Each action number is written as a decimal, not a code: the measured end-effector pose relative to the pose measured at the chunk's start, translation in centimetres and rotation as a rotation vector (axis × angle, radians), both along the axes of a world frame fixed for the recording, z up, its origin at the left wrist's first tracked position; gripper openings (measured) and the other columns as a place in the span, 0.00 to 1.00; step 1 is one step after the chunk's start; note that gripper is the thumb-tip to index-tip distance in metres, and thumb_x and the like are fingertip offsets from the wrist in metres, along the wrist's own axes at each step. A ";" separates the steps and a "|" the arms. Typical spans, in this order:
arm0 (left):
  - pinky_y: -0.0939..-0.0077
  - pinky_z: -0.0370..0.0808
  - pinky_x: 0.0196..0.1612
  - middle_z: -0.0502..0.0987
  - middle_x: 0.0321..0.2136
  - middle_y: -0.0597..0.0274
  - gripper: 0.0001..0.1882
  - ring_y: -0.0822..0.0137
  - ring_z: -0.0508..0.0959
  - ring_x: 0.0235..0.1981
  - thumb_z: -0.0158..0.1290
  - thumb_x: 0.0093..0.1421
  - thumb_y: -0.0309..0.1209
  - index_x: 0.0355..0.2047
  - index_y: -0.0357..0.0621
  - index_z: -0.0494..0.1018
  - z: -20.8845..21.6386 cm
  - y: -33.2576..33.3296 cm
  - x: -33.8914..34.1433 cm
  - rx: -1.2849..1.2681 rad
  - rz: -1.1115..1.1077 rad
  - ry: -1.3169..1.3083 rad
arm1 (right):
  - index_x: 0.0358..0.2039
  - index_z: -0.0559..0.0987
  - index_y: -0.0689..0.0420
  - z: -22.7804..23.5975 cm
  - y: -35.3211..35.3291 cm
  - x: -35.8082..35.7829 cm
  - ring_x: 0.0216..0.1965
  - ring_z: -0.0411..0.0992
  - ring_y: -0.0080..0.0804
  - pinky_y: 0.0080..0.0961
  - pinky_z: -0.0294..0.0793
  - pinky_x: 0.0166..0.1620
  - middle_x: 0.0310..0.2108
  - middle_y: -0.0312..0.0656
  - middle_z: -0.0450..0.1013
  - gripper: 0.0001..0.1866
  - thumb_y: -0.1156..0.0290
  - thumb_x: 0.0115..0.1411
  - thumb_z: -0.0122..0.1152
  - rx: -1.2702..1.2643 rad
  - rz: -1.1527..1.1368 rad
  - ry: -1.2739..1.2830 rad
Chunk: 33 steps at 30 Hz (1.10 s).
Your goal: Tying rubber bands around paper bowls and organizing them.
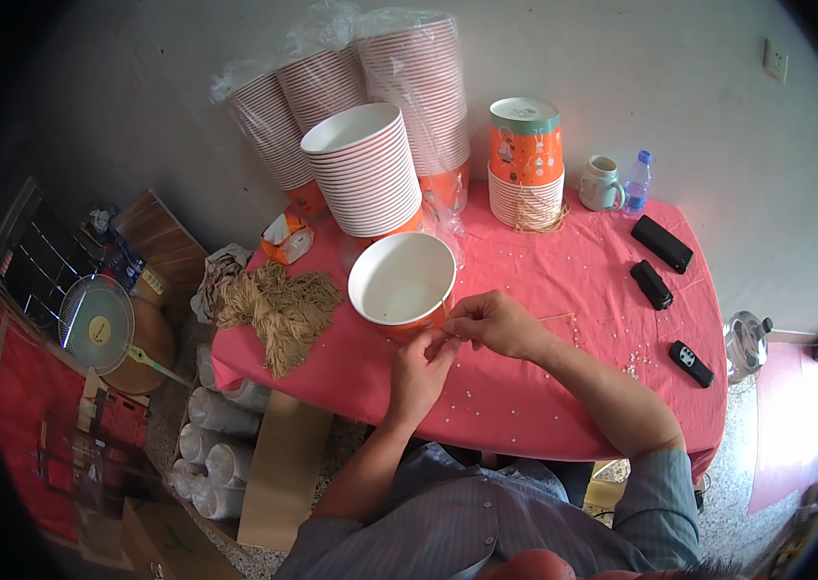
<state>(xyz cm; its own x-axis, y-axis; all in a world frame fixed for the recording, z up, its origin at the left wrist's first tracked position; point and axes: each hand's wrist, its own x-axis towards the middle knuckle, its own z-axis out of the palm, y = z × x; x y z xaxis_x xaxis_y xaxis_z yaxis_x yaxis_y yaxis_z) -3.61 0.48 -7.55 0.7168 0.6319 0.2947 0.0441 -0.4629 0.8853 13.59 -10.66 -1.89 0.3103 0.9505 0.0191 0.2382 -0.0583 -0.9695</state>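
A large paper bucket [402,278], white inside and orange outside, stands on the table with its mouth tilted toward me. At its right side my two hands meet. My right hand [494,324] pinches a thin tan cord [444,302] beside the rim. Just below, my left hand [420,372] has its fingertips closed against the bucket's outer wall, touching the right fingertips; what they grip is hidden. A bundle of tan cords [281,311] lies left of the bucket.
Behind stand a tall stack of buckets [362,174] and plastic-wrapped stacks [414,92]. Farther right are upside-down orange buckets [526,155] with cords, a mug [601,184], a bottle [638,182] and black devices [662,244]. White bits dot the red tablecloth [525,387]. A fan [98,326] stands left.
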 end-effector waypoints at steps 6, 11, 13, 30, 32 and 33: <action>0.77 0.75 0.31 0.86 0.32 0.67 0.08 0.78 0.81 0.30 0.64 0.72 0.30 0.45 0.37 0.83 -0.7 0.1 1.2 -0.389 -0.066 -0.086 | 0.42 0.88 0.63 0.3 -0.3 0.4 0.28 0.77 0.20 0.23 0.79 0.33 0.29 0.37 0.83 0.12 0.66 0.71 0.67 0.007 0.013 -0.101; 0.80 0.72 0.33 0.87 0.39 0.64 0.07 0.78 0.81 0.35 0.60 0.75 0.31 0.44 0.41 0.83 0.5 0.1 2.1 -0.587 0.004 -0.308 | 0.40 0.88 0.62 2.8 -2.0 -0.3 0.27 0.83 0.34 0.34 0.82 0.33 0.26 0.44 0.84 0.12 0.64 0.68 0.70 -0.032 -0.131 -0.510; 0.80 0.73 0.34 0.87 0.39 0.64 0.07 0.77 0.82 0.37 0.60 0.75 0.31 0.45 0.41 0.83 0.6 -0.3 2.5 -0.650 0.003 -0.331 | 0.41 0.88 0.59 2.5 -2.1 -1.0 0.29 0.84 0.43 0.41 0.82 0.35 0.27 0.48 0.83 0.13 0.61 0.69 0.68 -0.022 -0.128 -0.624; 0.73 0.75 0.43 0.86 0.41 0.64 0.10 0.72 0.84 0.43 0.61 0.74 0.37 0.49 0.46 0.80 0.9 -1.4 -0.1 -1.010 -0.104 -0.490 | 0.48 0.87 0.59 4.3 -2.9 1.7 0.41 0.86 0.36 0.35 0.84 0.49 0.38 0.43 0.87 0.18 0.63 0.62 0.79 -0.054 0.203 -0.471; 0.74 0.74 0.43 0.86 0.41 0.65 0.10 0.72 0.83 0.42 0.62 0.74 0.37 0.49 0.47 0.80 0.4 -1.4 0.0 -1.023 -0.125 -0.490 | 0.48 0.87 0.59 4.3 -2.7 1.2 0.41 0.85 0.34 0.33 0.84 0.48 0.37 0.43 0.87 0.16 0.66 0.62 0.78 -0.011 0.173 -0.485; 0.74 0.74 0.43 0.86 0.41 0.65 0.10 0.72 0.83 0.42 0.62 0.74 0.37 0.49 0.47 0.80 0.5 -1.5 0.1 -1.023 -0.126 -0.491 | 0.47 0.87 0.59 4.3 -2.7 1.0 0.40 0.85 0.33 0.31 0.84 0.47 0.36 0.43 0.86 0.15 0.68 0.62 0.78 0.036 0.137 -0.498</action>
<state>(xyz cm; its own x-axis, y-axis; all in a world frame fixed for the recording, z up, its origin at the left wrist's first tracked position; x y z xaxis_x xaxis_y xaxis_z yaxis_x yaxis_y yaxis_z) -3.49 -1.06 -7.07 0.7416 0.6689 -0.0511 -0.4067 0.5089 0.7587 14.55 -13.36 2.36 0.1283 0.9778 0.1658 0.6746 0.0365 -0.7373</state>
